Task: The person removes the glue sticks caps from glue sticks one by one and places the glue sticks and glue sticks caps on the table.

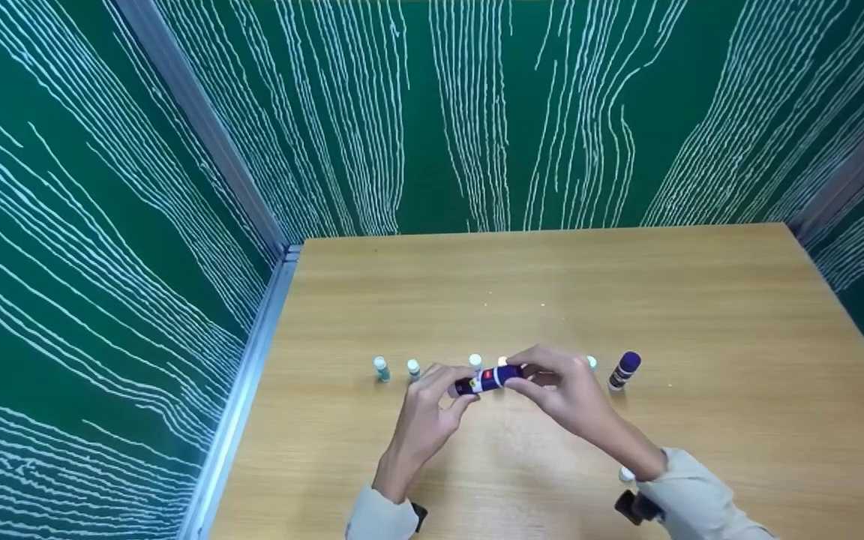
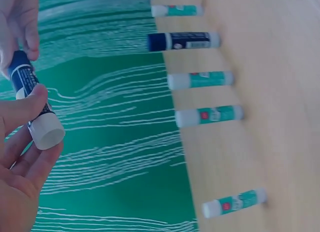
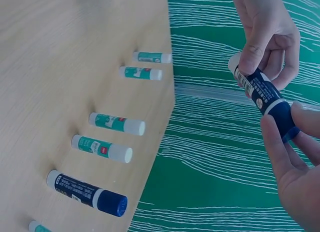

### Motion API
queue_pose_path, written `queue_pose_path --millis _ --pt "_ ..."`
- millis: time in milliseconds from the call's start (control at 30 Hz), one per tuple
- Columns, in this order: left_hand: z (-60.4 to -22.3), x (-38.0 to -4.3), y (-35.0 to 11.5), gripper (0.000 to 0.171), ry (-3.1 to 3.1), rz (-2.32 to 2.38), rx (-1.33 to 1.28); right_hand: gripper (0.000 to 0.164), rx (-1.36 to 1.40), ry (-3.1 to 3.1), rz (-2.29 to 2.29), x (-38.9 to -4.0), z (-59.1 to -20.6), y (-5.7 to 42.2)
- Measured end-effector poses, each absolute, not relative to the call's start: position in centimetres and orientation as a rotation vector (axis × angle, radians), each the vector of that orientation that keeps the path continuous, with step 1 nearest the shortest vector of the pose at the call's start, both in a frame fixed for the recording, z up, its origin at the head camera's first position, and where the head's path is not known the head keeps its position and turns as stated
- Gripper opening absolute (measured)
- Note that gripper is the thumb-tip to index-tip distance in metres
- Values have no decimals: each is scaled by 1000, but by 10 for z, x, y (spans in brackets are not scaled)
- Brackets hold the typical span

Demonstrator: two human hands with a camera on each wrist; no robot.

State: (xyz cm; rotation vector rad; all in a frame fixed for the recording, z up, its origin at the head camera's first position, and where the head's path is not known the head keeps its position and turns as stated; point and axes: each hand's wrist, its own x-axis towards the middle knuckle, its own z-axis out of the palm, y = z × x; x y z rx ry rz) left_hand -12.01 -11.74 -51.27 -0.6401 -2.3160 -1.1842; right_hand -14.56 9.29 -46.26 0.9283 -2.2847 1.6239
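A large dark blue glue stick (image 1: 487,379) is held up between both hands, lying nearly level in the head view. My left hand (image 1: 426,411) pinches its white base end (image 2: 48,132) between thumb and fingers. At the other end, my right hand (image 1: 573,391) grips the blue cap (image 3: 283,121), which sits on the tube. Behind the hands stands a row of upright glue sticks. Several are small and green with white caps, such as one glue stick (image 3: 116,123). A second large blue glue stick (image 3: 86,193) in the row is hidden by my right hand in the head view.
Another large blue glue stick (image 1: 625,370) stands at the row's right end. A small green one (image 1: 381,368) marks its left end. Near my right wrist a white cap (image 1: 626,474) shows. Green panels (image 1: 469,112) with white wavy lines enclose the wooden table (image 1: 552,277).
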Motion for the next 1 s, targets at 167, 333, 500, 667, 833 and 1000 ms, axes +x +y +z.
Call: queue_pose_path --millis 167,333,500,667,833,1000 --pt "-500 -111 -114 27 -2274 -1200 -704 21 968 -2226 1670 -129 -437 99" --pt "-490 -102 -112 26 -2270 -1209 -760 24 1007 -2157 1711 -122 -435 108" --pt "-480 -94 -110 26 -2286 -1249 -796 32 1065 -2075 1737 -121 -448 118" --pt "-474 -90 -108 27 -2251 -1270 -829 37 1126 -2012 1733 -120 -456 125" --pt "-471 -86 -106 25 -2253 -1282 -844 41 1172 -1951 1706 -113 -445 125" --pt "-468 -82 -105 25 -2243 -1315 -852 41 1197 -1932 1671 -101 -422 122"
